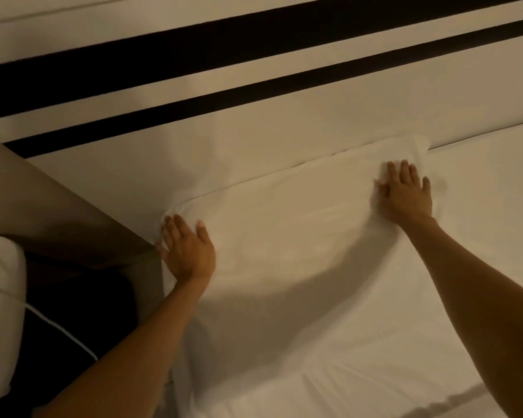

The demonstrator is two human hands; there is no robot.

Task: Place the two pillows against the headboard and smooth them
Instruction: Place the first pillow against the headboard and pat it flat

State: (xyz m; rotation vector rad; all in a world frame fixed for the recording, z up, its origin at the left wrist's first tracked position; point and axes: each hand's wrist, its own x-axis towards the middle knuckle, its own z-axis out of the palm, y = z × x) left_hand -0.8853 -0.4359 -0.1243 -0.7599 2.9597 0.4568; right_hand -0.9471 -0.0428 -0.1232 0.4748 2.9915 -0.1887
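Note:
A white pillow (284, 230) lies flat on the bed with its far edge against the pale headboard (284, 131), which carries two dark horizontal stripes. My left hand (187, 251) rests flat on the pillow's left end, fingers spread, at the bed's left edge. At the pillow's right end my right hand (405, 194) presses palm down, fingers apart, denting the fabric. Another white pillow (0, 291) shows at the far left, off the bed, partly cut off by the frame.
A brown bedside surface (43, 206) stands to the left of the bed, with a dark gap and a white cord (61, 330) below it. The white sheet (480, 206) stretches to the right of the pillow and toward me.

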